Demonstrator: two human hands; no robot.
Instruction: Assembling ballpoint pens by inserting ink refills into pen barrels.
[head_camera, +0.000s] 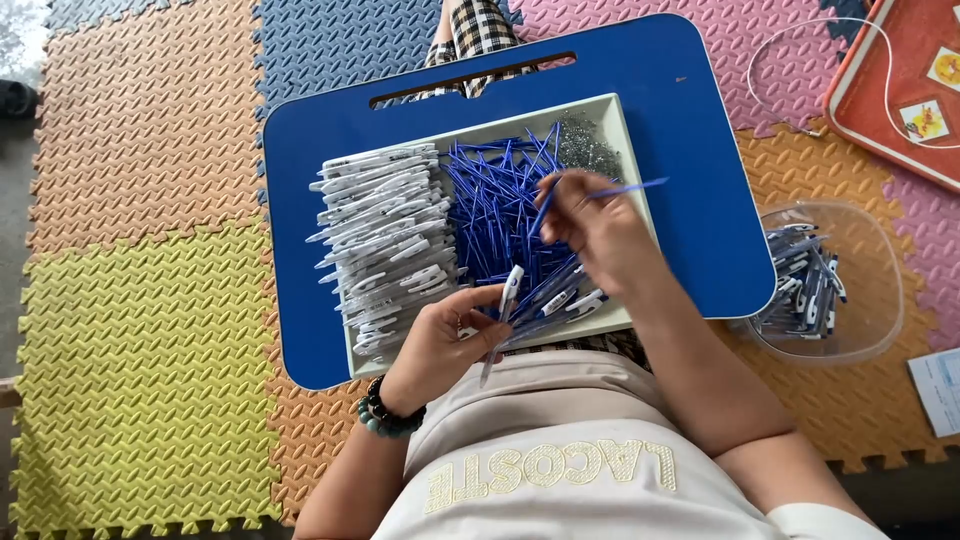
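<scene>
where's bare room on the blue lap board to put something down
The blue lap board is bare right of the white tray, and in a narrow strip left of it. The tray is crowded with white pen barrels and blue refills.

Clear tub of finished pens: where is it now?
Head view, right side: the clear tub sits on the orange mat, just off the blue lap desk, beyond the right hand.
</scene>
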